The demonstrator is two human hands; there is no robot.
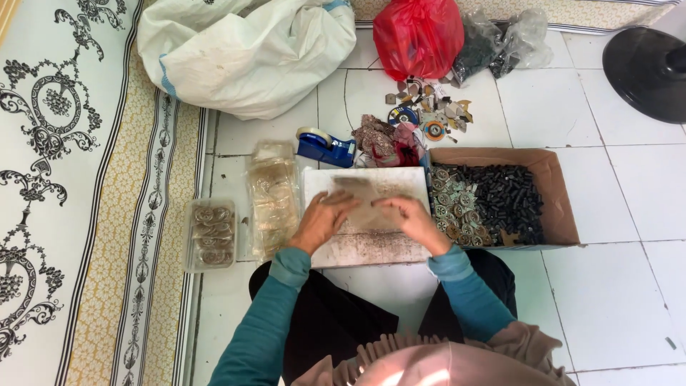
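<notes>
My left hand (321,220) and my right hand (413,220) meet over a white board (371,246) lying on the tiled floor. Between them they hold a small clear plastic packet (363,201), blurred by motion. What is inside it I cannot tell. Both sleeves are teal. A cardboard box (557,193) just right of the board holds several small round metal pieces (451,204) and a heap of small black parts (504,204).
Left of the board lie a stack of clear packets (271,200) and a clear tray of filled packets (211,234). Behind stand a blue tape dispenser (325,146), scattered scraps (429,111), a red bag (418,36), a white sack (246,50), a black round base (647,64). A patterned mat (78,186) covers the left.
</notes>
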